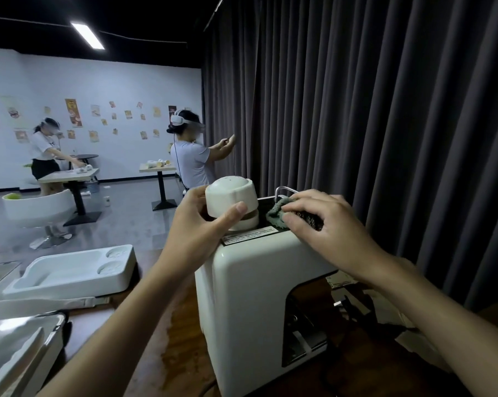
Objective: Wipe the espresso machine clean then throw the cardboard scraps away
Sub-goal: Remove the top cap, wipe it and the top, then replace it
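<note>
Steadying the espresso machine, my left hand grips its probably slick cap; right hand, at three o'clock, bunches the soft cloth.

The cream-white espresso machine stands upright on the dark wooden table, with a white domed cap at the left of its top. A crumpled grey-green cloth lies on the black top panel. Pale cardboard scraps lie just beside the machine, to its right.
</note>
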`<control>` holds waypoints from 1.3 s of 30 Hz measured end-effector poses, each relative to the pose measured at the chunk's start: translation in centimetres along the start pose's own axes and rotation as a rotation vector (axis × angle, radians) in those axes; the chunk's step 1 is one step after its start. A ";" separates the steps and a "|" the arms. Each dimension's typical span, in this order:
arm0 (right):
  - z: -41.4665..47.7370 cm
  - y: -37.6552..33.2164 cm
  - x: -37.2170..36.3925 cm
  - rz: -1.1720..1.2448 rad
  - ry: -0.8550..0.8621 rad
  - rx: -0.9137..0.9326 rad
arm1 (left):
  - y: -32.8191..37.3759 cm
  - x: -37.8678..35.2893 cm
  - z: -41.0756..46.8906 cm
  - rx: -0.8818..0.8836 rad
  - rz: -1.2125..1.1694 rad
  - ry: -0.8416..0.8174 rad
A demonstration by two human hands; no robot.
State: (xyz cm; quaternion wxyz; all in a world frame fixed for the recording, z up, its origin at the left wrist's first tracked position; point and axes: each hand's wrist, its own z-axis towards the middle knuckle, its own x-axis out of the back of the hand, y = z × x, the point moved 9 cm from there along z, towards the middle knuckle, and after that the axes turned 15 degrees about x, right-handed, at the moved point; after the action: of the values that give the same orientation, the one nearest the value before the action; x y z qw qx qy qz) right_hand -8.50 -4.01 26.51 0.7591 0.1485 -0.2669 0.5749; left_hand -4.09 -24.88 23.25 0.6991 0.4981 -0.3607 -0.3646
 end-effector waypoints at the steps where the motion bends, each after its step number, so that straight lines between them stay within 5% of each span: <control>1: 0.1 0.0 0.0 -0.014 0.034 0.005 | 0.0 0.1 0.1 0.006 0.019 -0.002; 15: 0.0 0.0 -0.3 -0.049 0.093 0.050 | 0.3 -0.4 0.4 -0.021 0.170 -0.119; 20: 0.0 -0.1 -0.3 -0.060 0.093 0.065 | 1.0 0.1 0.5 -0.066 0.143 -0.024; 24: 0.0 0.0 -0.4 -0.063 0.100 0.063 | 1.3 -0.6 0.3 -0.095 0.139 -0.143; 28: 0.0 0.1 -0.4 -0.059 0.098 0.061 | 1.7 -0.3 0.4 -0.130 0.181 -0.031; 39: -0.1 0.0 -0.3 -0.069 0.099 0.067 | 1.4 0.0 0.4 -0.096 0.100 -0.069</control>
State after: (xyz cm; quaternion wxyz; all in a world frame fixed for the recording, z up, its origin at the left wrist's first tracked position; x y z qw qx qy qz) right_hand -8.50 -4.25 26.23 0.7853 0.1541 -0.2043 0.5638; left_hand -4.26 -24.67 24.72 0.7267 0.4325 -0.3912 -0.3630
